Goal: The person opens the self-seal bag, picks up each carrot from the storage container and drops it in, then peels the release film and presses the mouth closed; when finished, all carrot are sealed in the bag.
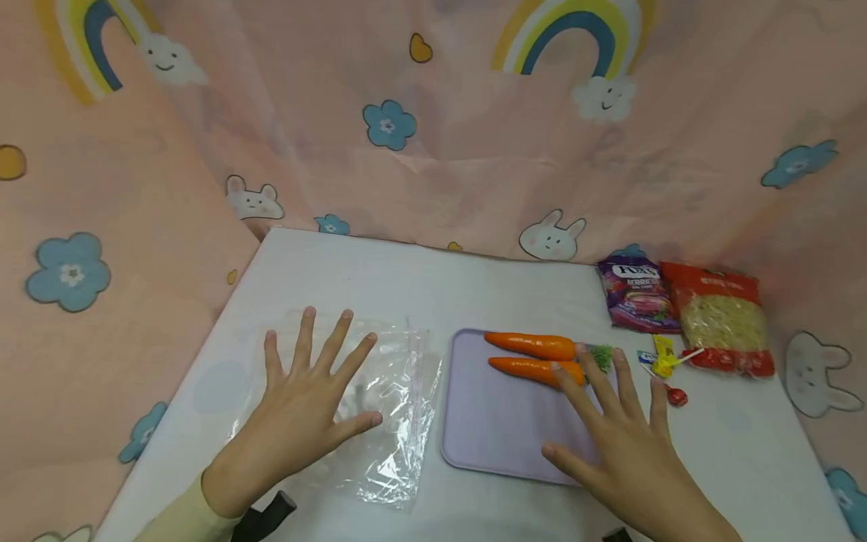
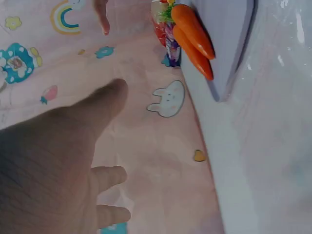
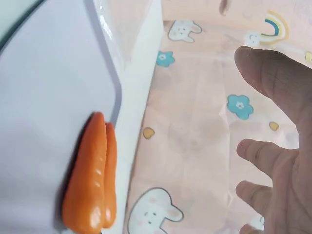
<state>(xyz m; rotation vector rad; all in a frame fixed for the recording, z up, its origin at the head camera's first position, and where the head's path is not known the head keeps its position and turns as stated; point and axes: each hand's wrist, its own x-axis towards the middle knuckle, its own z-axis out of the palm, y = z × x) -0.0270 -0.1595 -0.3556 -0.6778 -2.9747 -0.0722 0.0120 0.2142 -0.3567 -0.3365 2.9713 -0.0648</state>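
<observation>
My left hand [image 1: 305,410] is held with its fingers spread above a clear plastic zip bag [image 1: 400,452] lying flat on the left of the table. Fingers spread too, my right hand [image 1: 619,444] hovers over the right side of a pale purple tray [image 1: 501,436]. Two orange carrots [image 1: 531,345] with green tops lie side by side near the tray's far edge; the right fingers partly hide their leafy ends in the head view. Both wrist views show the carrots [image 2: 192,36] [image 3: 85,190] apart from the hands. Neither hand holds anything.
At the back right stand a purple candy bag [image 1: 639,293] and a red bag with pale yellow contents [image 1: 725,320]. Before them lie a yellow-wrapped candy [image 1: 664,357] and a red lollipop [image 1: 676,397]. A patterned pink cloth [image 1: 433,181] hangs behind the white table [image 1: 379,271].
</observation>
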